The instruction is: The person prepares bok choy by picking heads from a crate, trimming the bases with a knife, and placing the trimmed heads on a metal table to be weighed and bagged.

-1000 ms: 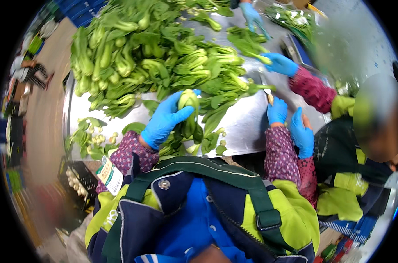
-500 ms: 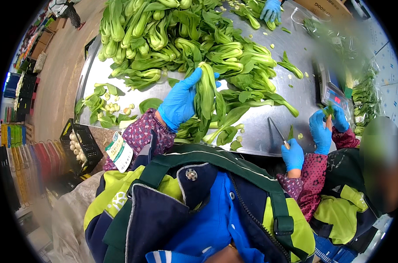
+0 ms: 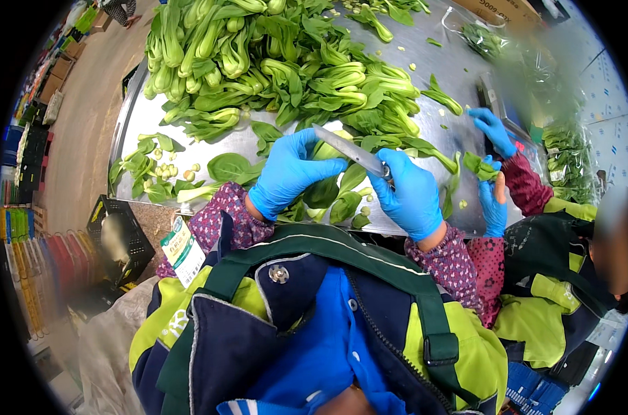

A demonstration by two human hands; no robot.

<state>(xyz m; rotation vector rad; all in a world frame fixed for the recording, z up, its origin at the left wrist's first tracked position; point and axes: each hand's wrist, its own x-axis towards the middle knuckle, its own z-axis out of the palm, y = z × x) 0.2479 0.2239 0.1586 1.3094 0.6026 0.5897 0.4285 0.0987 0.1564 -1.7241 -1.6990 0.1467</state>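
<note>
My left hand point(image 3: 286, 173), in a blue glove, is closed around a bok choy point(image 3: 322, 192), its leaves hanging below the fingers. My right hand point(image 3: 412, 194), also gloved in blue, grips a small knife point(image 3: 352, 151), its blade crossing over the bok choy near my left fingertips. The blade hides part of the stem end. Beyond both hands, a large heap of bok choy point(image 3: 224, 52) covers the far left and middle of the metal table point(image 3: 459, 66). Loose leaves and cut stem ends point(image 3: 167, 170) are scattered left of my left hand.
Close on my right, a co-worker's blue-gloved hands point(image 3: 494, 204) work, one holding a small bok choy point(image 3: 480, 166). A scale point(image 3: 528, 149) and bagged greens point(image 3: 566, 162) are at the right. A black crate point(image 3: 123, 238) stands on the floor at left.
My right hand has come up and left with the knife to the bok choy. The left hand has lowered and turned the bok choy. One co-worker's hand has reached farther out.
</note>
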